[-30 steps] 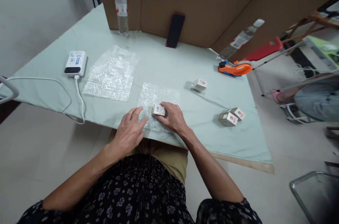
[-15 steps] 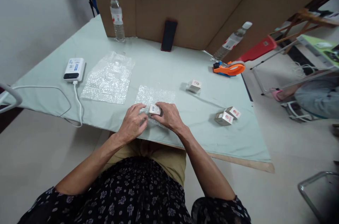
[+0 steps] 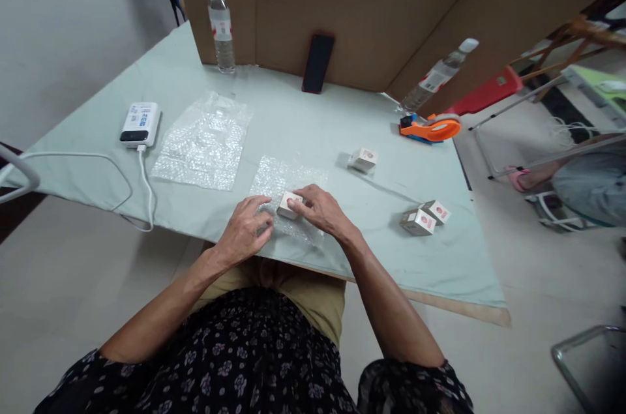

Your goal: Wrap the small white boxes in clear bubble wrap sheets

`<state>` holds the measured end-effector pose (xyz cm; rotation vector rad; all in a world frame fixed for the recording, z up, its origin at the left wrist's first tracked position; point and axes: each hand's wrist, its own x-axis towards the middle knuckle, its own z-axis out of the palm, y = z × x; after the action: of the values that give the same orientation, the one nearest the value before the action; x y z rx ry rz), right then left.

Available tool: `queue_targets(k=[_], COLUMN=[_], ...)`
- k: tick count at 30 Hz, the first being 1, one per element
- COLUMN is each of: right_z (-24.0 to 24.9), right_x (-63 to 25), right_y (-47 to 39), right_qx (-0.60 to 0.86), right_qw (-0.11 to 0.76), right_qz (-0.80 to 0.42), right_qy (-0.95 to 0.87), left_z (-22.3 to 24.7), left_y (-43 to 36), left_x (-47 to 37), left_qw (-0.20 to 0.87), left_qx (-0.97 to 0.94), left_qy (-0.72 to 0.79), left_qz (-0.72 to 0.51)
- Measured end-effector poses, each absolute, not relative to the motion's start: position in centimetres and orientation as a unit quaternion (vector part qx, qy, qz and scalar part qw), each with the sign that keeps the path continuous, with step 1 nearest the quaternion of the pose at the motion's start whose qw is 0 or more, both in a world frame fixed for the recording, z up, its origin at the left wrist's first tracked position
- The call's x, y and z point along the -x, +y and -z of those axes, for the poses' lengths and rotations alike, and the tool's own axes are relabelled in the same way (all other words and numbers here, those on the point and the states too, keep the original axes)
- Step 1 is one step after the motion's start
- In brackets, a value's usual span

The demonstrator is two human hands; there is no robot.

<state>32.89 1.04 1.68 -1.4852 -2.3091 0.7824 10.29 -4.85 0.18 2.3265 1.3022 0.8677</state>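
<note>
A small white box [image 3: 288, 206] with a red mark rests on a small sheet of bubble wrap [image 3: 271, 173] near the table's front edge. My right hand [image 3: 321, 210] grips the box from the right, its thumb across the top and its fingers at the far side. Just left of the box is my left hand [image 3: 248, 226], with curved fingers held apart and nothing in them; it lies over the edge of the wrap. A larger sheet of bubble wrap [image 3: 203, 143] lies flat to the left.
To the right stand a wrapped small box [image 3: 364, 160] and two more boxes [image 3: 418, 222]. An orange tape dispenser [image 3: 430, 128], two water bottles [image 3: 222, 29] and a phone [image 3: 317, 63] line the back by a cardboard screen [image 3: 342, 3]. A power bank [image 3: 140, 124] trails a white cable.
My right hand has turned the box so that its red-marked face shows instead of the barcode face; its thumb has moved on top. My left hand has barely moved.
</note>
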Motion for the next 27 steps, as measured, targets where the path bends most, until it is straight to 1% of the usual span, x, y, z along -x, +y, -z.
queue_targets(k=[3, 7, 16, 23, 25, 27], right_z=[-1.3, -0.6, -1.4, -1.1, -1.3, -1.7], right_x=[-32.9, -32.5, -32.1, -32.3, -32.6, -33.2], right_y=[0.4, -0.1, 0.5, 1.6, 1.5, 0.9], right_qx=[0.522, 0.505, 0.5, 0.503, 0.499, 0.496], right_qw=[0.172, 0.152, 0.144, 0.125, 0.138, 0.173], right_qz=[-0.211, -0.171, -0.167, -0.2, -0.206, -0.22], right_qy=[-0.808, -0.832, -0.837, -0.832, -0.831, -0.822], left_z=[0.0, 0.0, -0.5, -0.4, -0.6, -0.7], left_y=[-4.8, -4.7, -4.1, -4.2, -3.9, -3.3], left_x=[-10.3, -10.4, -11.0, -11.0, -11.2, -11.4], left_qw=[0.164, 0.16, 0.16, 0.169, 0.175, 0.182], left_qx=[-0.821, -0.823, -0.819, -0.815, -0.809, -0.804], left_qy=[0.453, 0.452, 0.449, 0.452, 0.457, 0.462], left_qz=[-0.305, -0.306, -0.32, -0.32, -0.325, -0.327])
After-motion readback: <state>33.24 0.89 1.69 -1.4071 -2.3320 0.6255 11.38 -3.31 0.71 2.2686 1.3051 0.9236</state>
